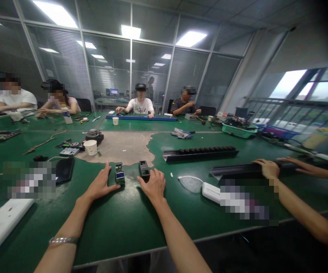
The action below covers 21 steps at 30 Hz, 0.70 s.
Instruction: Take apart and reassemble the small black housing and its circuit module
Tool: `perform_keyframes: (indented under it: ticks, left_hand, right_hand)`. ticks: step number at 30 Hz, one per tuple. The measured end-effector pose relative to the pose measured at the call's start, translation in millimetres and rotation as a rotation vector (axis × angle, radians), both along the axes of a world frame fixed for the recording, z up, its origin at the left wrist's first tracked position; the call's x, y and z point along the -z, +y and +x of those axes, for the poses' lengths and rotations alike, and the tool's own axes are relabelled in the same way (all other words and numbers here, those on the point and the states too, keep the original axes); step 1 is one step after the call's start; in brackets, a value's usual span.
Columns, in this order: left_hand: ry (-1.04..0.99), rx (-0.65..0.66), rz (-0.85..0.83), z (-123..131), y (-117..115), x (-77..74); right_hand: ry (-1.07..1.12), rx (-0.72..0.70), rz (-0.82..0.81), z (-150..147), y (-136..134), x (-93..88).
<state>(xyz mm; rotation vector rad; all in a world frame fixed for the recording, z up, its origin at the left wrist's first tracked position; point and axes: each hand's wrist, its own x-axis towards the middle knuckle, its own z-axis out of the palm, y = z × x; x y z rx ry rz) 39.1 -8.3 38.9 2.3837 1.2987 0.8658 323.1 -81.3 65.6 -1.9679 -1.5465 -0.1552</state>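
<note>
My left hand [103,183] rests over the green table with its thumb and fingers spread. Its thumb tip is at the near end of a small green circuit board [120,175] with a blue part on it. My right hand [154,185] has its thumb and fingers apart around the near right end of a small black plastic housing [144,169]; I cannot tell whether it touches. Board and housing lie side by side, a short gap between them. A metal bracelet [63,240] circles my left wrist.
Paper cup [90,147] and loose electronic parts [71,150] stand ahead left. A black phone [64,169] and a white power strip [7,223] lie left. Right are black rails [200,153], a white adapter [211,191] and a co-worker's hands [269,169]. Several people sit opposite.
</note>
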Motion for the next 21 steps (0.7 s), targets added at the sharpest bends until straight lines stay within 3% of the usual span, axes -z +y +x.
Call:
perform_keyframes:
  ticks: [21]
  left_hand:
    - [0.05,-0.005,-0.038,-3,4,5.1]
  right_hand:
    - [0.091,-0.016,0.036,3,7,1.3]
